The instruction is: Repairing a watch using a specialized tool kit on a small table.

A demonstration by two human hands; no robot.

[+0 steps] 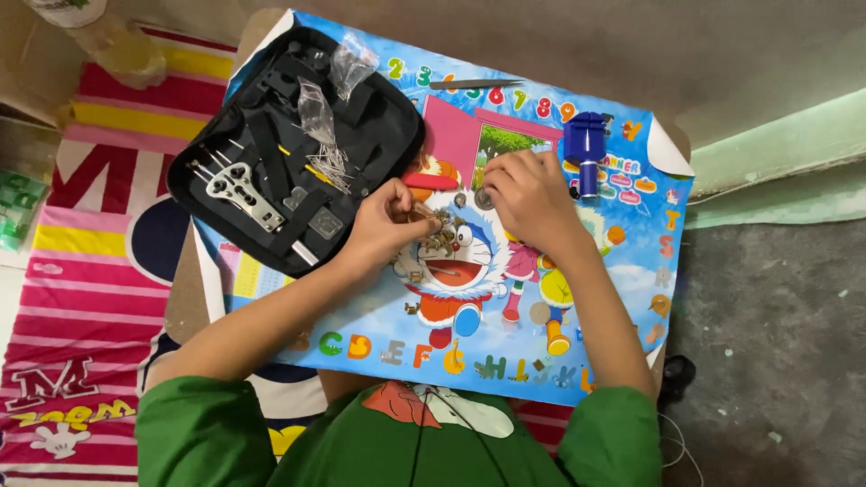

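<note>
Home floor: striped cartoon mat [81, 298], children's alphabet poster [622, 271].

Left hand [390, 221] pinches small metal watch parts [439, 236] on a cartoon mat [622, 271]; right hand [530, 194] rests beside them, black tool case [293, 144] far left.

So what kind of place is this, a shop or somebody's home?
Probably a home, at a small low table on the floor. A cartoon alphabet poster covers it, a striped mat lies beneath, and an open black tool kit case makes it a hobby repair spot.
</note>
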